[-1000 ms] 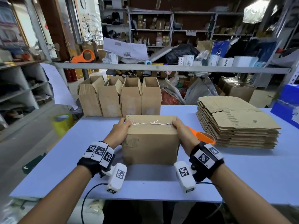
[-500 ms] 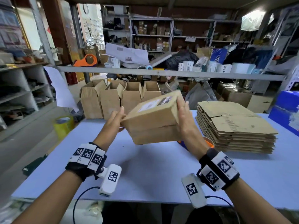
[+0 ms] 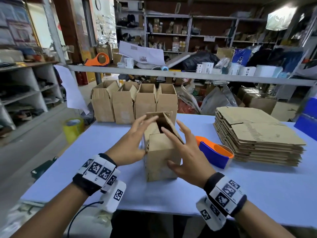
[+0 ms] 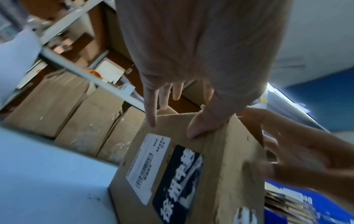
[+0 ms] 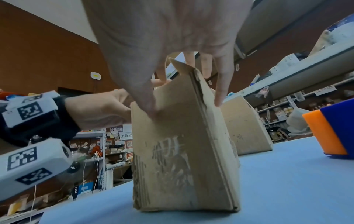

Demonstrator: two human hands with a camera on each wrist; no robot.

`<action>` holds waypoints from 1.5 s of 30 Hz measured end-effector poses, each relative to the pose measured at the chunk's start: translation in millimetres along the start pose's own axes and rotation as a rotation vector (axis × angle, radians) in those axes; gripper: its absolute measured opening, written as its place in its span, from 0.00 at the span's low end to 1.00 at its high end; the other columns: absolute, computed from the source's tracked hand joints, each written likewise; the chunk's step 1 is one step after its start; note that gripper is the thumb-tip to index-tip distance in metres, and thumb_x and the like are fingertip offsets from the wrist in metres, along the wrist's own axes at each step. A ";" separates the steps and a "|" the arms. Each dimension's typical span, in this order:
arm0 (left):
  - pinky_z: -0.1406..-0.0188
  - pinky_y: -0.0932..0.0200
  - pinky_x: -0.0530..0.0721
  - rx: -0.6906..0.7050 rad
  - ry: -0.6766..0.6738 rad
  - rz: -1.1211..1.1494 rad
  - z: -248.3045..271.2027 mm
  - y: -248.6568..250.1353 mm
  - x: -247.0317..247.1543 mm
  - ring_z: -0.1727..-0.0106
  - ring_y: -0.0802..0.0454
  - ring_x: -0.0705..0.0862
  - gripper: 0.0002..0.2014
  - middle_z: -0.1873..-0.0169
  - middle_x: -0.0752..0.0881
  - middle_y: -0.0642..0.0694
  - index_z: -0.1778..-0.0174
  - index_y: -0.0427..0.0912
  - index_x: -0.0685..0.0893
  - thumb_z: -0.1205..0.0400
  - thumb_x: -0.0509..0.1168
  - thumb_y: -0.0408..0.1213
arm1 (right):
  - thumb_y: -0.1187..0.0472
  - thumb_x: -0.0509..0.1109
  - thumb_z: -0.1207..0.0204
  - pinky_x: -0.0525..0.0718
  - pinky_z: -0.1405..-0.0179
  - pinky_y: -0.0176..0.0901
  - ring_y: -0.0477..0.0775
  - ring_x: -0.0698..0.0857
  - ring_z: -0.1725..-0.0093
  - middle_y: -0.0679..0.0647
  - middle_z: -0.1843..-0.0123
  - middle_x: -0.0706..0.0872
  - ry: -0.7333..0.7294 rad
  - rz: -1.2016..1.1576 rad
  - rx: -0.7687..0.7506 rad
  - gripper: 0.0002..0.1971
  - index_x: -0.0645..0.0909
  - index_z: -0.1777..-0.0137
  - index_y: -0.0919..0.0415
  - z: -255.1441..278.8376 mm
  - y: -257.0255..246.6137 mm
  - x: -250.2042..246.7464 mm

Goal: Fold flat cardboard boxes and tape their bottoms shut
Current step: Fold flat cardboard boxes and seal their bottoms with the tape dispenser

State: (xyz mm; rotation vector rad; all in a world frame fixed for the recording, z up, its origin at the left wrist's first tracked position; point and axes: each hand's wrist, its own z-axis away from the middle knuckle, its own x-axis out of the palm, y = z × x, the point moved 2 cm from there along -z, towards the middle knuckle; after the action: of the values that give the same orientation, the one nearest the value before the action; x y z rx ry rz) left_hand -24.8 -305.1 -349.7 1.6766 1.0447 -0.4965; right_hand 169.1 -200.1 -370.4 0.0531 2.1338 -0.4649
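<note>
A small brown cardboard box (image 3: 163, 157) stands upright on the pale blue table (image 3: 257, 189), its open end up and its top flaps loose. My left hand (image 3: 137, 134) is at the box's left side, fingers straight and spread, reaching towards a top flap. In the left wrist view the left hand (image 4: 172, 125) has its thumb resting on the box (image 4: 191, 174) near its top edge. My right hand (image 3: 181, 146) lies over the box's near right corner with fingers splayed. In the right wrist view, thumb and fingers of the right hand (image 5: 184, 106) straddle the top of the box (image 5: 182, 159).
A blue and orange tape dispenser (image 3: 214, 153) lies just right of the box. A stack of flat cardboard (image 3: 257, 134) fills the table's right side. Several folded boxes (image 3: 133, 102) stand in a row at the far edge. A yellow tape roll (image 3: 72, 127) sits left of the table.
The box lay with its taped bottom up, was lifted and turned over in the air, and now stands open end up. Both hands have loosened from gripping its sides.
</note>
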 end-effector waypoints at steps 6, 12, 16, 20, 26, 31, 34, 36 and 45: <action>0.23 0.53 0.69 0.186 -0.094 -0.281 1.0 32.3 -6.6 0.21 0.51 0.64 0.36 0.24 0.72 0.51 0.21 0.46 0.74 0.29 0.64 0.24 | 0.48 0.63 0.12 0.86 0.39 0.54 0.57 0.78 0.25 0.50 0.16 0.64 0.003 -0.005 0.033 0.18 0.79 0.24 0.45 -13.3 -0.7 -11.4; 0.23 0.46 0.63 0.035 -0.402 -0.483 -25.4 24.3 -14.6 0.21 0.52 0.58 0.40 0.24 0.70 0.57 0.16 0.58 0.62 0.24 0.71 0.39 | 0.67 0.61 0.20 0.79 0.51 0.50 0.69 0.84 0.42 0.55 0.23 0.71 -0.039 0.066 0.169 0.22 0.75 0.26 0.57 -33.6 12.6 -26.2; 0.30 0.50 0.66 0.126 -0.429 -0.667 -43.2 32.2 -19.2 0.30 0.50 0.61 0.42 0.28 0.66 0.57 0.19 0.61 0.65 0.29 0.75 0.54 | 0.64 0.60 0.18 0.82 0.39 0.56 0.68 0.81 0.34 0.54 0.20 0.65 -0.196 0.068 0.274 0.27 0.74 0.20 0.44 -45.5 15.3 -34.0; 0.42 0.56 0.71 0.155 -0.284 -0.606 -45.6 33.3 -29.1 0.37 0.53 0.63 0.39 0.37 0.63 0.54 0.33 0.58 0.73 0.38 0.80 0.59 | 0.68 0.57 0.22 0.80 0.41 0.51 0.66 0.80 0.33 0.55 0.25 0.70 -0.316 0.133 0.301 0.27 0.81 0.26 0.48 -54.7 14.3 -40.1; 0.65 0.58 0.77 0.143 -0.061 -0.491 -14.7 22.6 -30.5 0.59 0.57 0.76 0.35 0.54 0.71 0.60 0.50 0.53 0.70 0.41 0.81 0.66 | 0.66 0.69 0.28 0.83 0.47 0.58 0.62 0.83 0.48 0.56 0.51 0.83 -0.186 0.013 0.268 0.04 0.80 0.55 0.64 -40.8 20.5 -54.1; 0.65 0.55 0.80 0.114 -0.040 -0.325 -0.5 26.4 -24.6 0.62 0.56 0.78 0.30 0.54 0.72 0.57 0.53 0.54 0.70 0.38 0.81 0.57 | 0.60 0.76 0.33 0.85 0.57 0.61 0.59 0.82 0.52 0.49 0.55 0.78 -0.138 -0.033 0.187 0.14 0.72 0.57 0.58 -18.5 10.6 -55.6; 0.56 0.56 0.84 0.042 -0.222 -0.292 0.7 33.4 -24.3 0.56 0.58 0.84 0.31 0.44 0.69 0.60 0.53 0.60 0.72 0.41 0.79 0.69 | 0.59 0.78 0.33 0.86 0.54 0.60 0.56 0.81 0.53 0.47 0.50 0.77 -0.141 -0.028 0.189 0.15 0.73 0.56 0.56 -13.9 10.3 -58.2; 0.49 0.55 0.85 0.010 -0.278 -0.265 -0.4 37.2 -21.4 0.51 0.58 0.86 0.30 0.38 0.67 0.62 0.54 0.60 0.77 0.41 0.77 0.74 | 0.57 0.80 0.32 0.87 0.51 0.58 0.54 0.82 0.51 0.45 0.45 0.78 -0.161 -0.013 0.187 0.15 0.76 0.51 0.54 -10.8 10.0 -59.8; 0.54 0.49 0.84 0.150 -0.108 -0.232 -13.8 64.2 -3.7 0.59 0.58 0.84 0.11 0.43 0.72 0.57 0.56 0.49 0.84 0.25 0.76 0.50 | 0.55 0.79 0.27 0.84 0.47 0.50 0.54 0.86 0.47 0.46 0.33 0.83 -0.036 0.120 0.198 0.27 0.79 0.28 0.49 6.6 5.9 -78.8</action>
State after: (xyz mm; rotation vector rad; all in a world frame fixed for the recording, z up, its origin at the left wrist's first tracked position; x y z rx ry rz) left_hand 24.2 -298.3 -306.4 1.6459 1.1515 -0.8253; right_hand 220.9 -186.2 -312.0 0.2808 2.0300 -0.5996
